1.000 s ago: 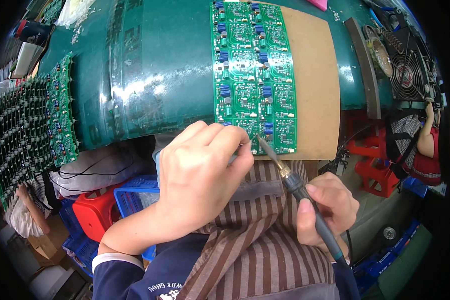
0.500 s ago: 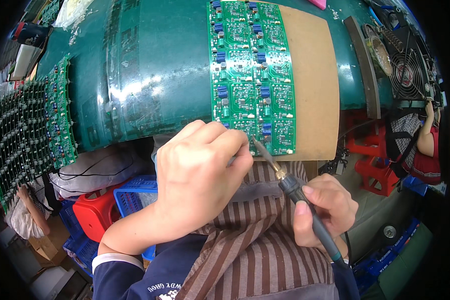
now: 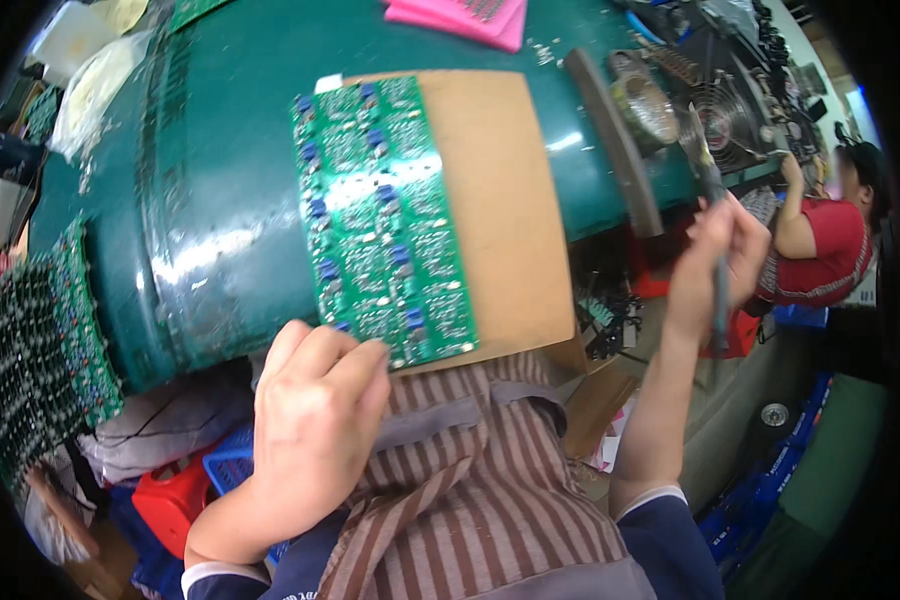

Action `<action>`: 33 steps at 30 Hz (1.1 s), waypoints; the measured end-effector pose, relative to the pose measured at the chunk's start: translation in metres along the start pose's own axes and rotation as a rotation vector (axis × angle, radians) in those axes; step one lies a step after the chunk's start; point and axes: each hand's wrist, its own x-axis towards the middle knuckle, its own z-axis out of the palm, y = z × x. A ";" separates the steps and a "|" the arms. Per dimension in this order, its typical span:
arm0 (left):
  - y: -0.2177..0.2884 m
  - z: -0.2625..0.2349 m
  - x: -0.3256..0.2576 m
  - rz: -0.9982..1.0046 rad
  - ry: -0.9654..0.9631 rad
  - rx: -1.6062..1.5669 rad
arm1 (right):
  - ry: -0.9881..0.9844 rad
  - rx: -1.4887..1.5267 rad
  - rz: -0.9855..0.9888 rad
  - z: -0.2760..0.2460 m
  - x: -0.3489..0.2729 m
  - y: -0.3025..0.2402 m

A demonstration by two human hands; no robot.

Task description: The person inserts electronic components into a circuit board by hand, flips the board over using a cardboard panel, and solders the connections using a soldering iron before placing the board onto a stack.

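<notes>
My right hand (image 3: 717, 250) grips a soldering iron (image 3: 711, 182), slightly smeared by motion. It is raised at the right, and the iron's tip points away from me in front of a black fan (image 3: 718, 118). My left hand (image 3: 315, 410) is closed in a pinch at the near left corner of a green circuit board panel (image 3: 410, 215). Whatever those fingers hold, if anything, is hidden. Rows of small boards with blue parts make up the panel. It lies on a brown cardboard sheet (image 3: 510, 200).
A dark bar (image 3: 615, 145) and a round metal container (image 3: 645, 112) lie between the cardboard and fan. Pink sheets (image 3: 465, 20) lie at the back of the green table (image 3: 235, 130). Several circuit boards (image 3: 35, 350) stand at the left. Another person (image 3: 820, 235) sits at the right.
My right hand has carried the soldering iron from the panel up and right toward the fan. My left hand stays pinched at the panel's near edge. The whole view has shifted.
</notes>
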 end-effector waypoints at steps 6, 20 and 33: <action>-0.010 0.000 -0.011 -0.135 0.143 0.089 | -0.133 -0.044 0.107 0.019 0.013 0.022; 0.002 -0.042 0.000 -0.276 0.125 -0.369 | -0.707 0.403 -0.069 0.099 -0.003 -0.039; -0.043 -0.055 -0.017 0.054 0.282 0.150 | -0.601 0.622 0.011 0.050 -0.043 -0.025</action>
